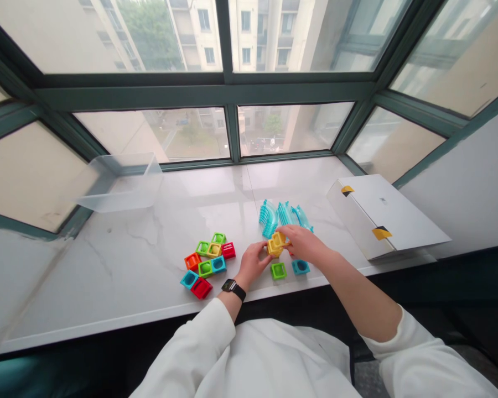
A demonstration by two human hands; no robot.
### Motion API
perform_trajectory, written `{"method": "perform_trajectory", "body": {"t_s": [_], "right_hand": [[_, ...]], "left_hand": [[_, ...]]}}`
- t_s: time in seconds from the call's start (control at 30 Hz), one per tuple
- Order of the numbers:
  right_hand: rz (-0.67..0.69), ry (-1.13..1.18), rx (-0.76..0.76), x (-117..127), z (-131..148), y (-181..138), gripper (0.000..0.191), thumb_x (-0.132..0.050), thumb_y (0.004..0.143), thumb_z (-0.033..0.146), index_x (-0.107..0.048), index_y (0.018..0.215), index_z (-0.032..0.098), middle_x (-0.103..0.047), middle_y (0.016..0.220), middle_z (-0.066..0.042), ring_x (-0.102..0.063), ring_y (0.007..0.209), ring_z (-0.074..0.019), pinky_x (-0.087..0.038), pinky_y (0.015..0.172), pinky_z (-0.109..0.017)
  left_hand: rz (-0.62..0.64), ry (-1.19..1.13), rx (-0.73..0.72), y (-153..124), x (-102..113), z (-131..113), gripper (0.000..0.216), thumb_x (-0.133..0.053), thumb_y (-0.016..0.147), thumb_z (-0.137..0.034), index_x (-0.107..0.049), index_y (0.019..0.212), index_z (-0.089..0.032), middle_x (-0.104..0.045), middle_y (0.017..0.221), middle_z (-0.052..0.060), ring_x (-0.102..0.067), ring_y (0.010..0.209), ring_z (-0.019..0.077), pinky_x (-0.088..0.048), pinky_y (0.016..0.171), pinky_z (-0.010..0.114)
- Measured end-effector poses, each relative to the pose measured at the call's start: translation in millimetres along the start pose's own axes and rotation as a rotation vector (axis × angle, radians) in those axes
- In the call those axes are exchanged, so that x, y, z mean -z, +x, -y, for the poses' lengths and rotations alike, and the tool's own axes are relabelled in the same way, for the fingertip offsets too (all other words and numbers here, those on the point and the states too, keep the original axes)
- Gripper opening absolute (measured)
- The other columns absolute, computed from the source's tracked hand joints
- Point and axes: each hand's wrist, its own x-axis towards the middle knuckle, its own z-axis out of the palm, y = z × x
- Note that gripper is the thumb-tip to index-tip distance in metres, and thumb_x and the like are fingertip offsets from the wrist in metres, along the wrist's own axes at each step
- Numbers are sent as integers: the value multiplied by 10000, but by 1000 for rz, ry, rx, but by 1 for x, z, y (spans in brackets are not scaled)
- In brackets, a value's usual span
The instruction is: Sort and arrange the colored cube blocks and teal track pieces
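Note:
My right hand (pixel 302 242) grips a yellow toy block (pixel 279 239) from its right side. That block sits on or just over another yellow block (pixel 273 250); whether they touch I cannot tell. My left hand (pixel 253 262), with a black watch (pixel 229 286) on its wrist, has its fingers closed against the left side of the lower yellow block. Close in front of the hands are a green block (pixel 278 271) and a blue block (pixel 301 267). A bit of red shows under my right hand, mostly hidden.
Left of my hands lies a cluster of coloured blocks (pixel 205 268). Clear blue curved track pieces (pixel 269 218) lie behind my right hand. A transparent plastic bin (pixel 124 199) stands at the back left, a white box (pixel 392 215) at the right. Windows border the white ledge (pixel 157 298).

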Motion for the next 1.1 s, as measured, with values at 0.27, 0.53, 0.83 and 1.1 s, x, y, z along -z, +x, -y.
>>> {"method": "perform_trajectory", "body": {"t_s": [0.27, 0.53, 0.83, 1.1], "right_hand": [[83, -88, 25, -4, 10, 10, 394, -761, 869, 144, -644, 1234, 237, -718, 1217, -101, -676, 1136, -280, -480, 912, -330], [98, -128, 28, -4, 13, 11, 326, -719, 872, 114, -645, 1174, 214, -717, 1116, -88, -664, 1105, -272, -459, 876, -319], [144, -141, 30, -3, 16, 11, 362, -754, 859, 158, -599, 1182, 209, -703, 1160, -95, -655, 1129, -285, -466, 893, -339], [161, -151, -4, -5, 19, 14, 372, -741, 848, 149, -596, 1183, 223, -716, 1144, -97, -666, 1132, -289, -475, 885, -339]], "left_hand": [[9, 31, -5, -1, -1, 3, 414, -790, 882, -323, -683, 1276, -256, -753, 1227, 70, -691, 1128, 264, -556, 1012, 434], [4, 45, -21, -1, -2, 4, 415, -792, 882, -311, -684, 1279, -259, -752, 1230, 68, -687, 1134, 264, -555, 1015, 432], [21, 46, -13, -1, -2, 4, 418, -786, 891, -336, -675, 1287, -262, -749, 1241, 67, -685, 1143, 261, -550, 1021, 428], [21, 41, -18, -1, -2, 5, 410, -780, 893, -338, -679, 1282, -256, -750, 1238, 72, -687, 1140, 268, -552, 1023, 442]]}}
